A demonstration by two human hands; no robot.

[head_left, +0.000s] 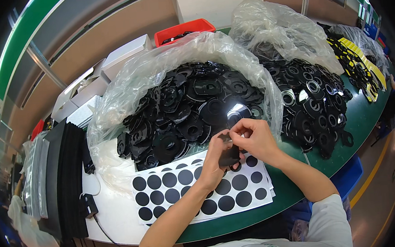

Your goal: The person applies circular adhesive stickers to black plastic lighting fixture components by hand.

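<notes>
Between both hands is a thin black plastic piece [229, 156], held over the sheets. My left hand [213, 161] has its fingers wrapped round the left side of this piece. Thumb and forefinger of my right hand [256, 140] pinch together at its upper edge; whether they grip the piece or something small on it is hidden. Just below lie white sheets [174, 212] bearing rows of round black stickers [227, 203]. Beyond my hands, a heap of flat black plastic parts with round holes [171, 146] spills from a clear plastic bag [109, 116].
A second pile of black ringed parts [314, 109] lies on the green table [299, 180] at right, with yellow-and-black strips [364, 64] farther off. At left stand black foam sheets [60, 180] and a small black adapter [89, 205] with a cable. Behind are white boxes [127, 57] and a red bin [184, 30].
</notes>
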